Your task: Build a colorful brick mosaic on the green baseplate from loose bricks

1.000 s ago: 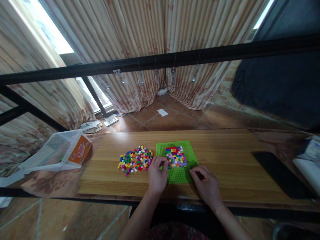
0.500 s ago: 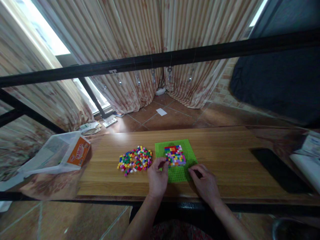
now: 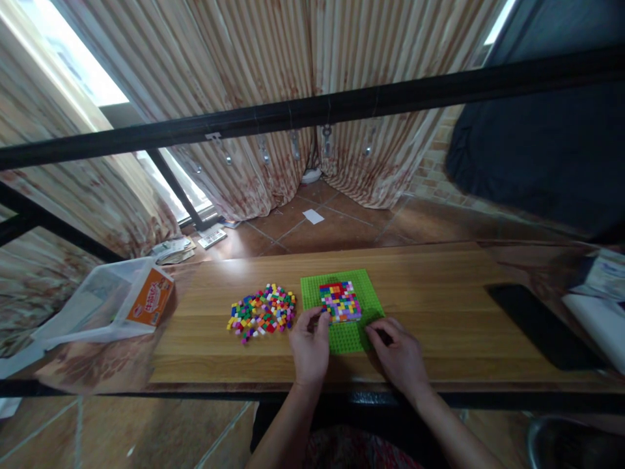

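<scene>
A green studded baseplate (image 3: 346,342) lies on the wooden table, carrying a block of small multicoloured bricks (image 3: 342,301). My left hand (image 3: 311,345) is at the block's lower left corner, thumb and forefinger closed together. Whatever sits between those fingertips is too small to make out. Over the baseplate's right edge rests my right hand (image 3: 398,352), its fingers curled into a pinch; their contents, if any, are hidden. A loose pile of coloured bricks (image 3: 263,311) is spread to the left of my left hand.
A clear plastic bin with an orange label (image 3: 151,299) stands at the table's left end. Toward the right end lies a dark flat slab (image 3: 541,326), with white items (image 3: 596,326) beyond it. A black rail (image 3: 303,114) crosses in front of the curtains.
The view has shifted slightly. Both hands keep nearly the same places at the block and the baseplate edge, and the loose pile looks the same.
</scene>
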Demonstrator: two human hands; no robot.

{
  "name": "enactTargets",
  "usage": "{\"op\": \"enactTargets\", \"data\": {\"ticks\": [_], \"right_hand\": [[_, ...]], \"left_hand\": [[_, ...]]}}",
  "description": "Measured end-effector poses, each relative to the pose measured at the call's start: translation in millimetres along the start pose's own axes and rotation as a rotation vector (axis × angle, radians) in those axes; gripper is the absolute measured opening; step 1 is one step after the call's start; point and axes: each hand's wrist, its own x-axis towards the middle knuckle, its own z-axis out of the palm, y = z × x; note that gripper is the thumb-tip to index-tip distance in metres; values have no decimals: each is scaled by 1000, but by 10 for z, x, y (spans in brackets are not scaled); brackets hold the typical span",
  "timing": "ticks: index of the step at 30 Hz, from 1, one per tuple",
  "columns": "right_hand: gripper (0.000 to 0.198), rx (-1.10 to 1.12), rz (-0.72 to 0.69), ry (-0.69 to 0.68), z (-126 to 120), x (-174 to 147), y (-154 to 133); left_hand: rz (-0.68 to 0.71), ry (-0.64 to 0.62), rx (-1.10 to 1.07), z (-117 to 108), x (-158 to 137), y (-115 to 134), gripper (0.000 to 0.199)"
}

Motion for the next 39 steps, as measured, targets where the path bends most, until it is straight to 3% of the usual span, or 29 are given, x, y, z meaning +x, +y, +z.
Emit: {"op": "enactTargets", "data": {"ticks": [12,21,39], "right_hand": [[23,11,14,-4,-9,-4,-26],[23,6,15,-4,-10,-8,-37],[27,-32,-3,-20,13,-14,-11]], "left_hand": [[-207,25,-88,-46,183,29,17],[-175,61,24,-7,190,117,14],[-26,-14,169,15,225,151,11]]}}
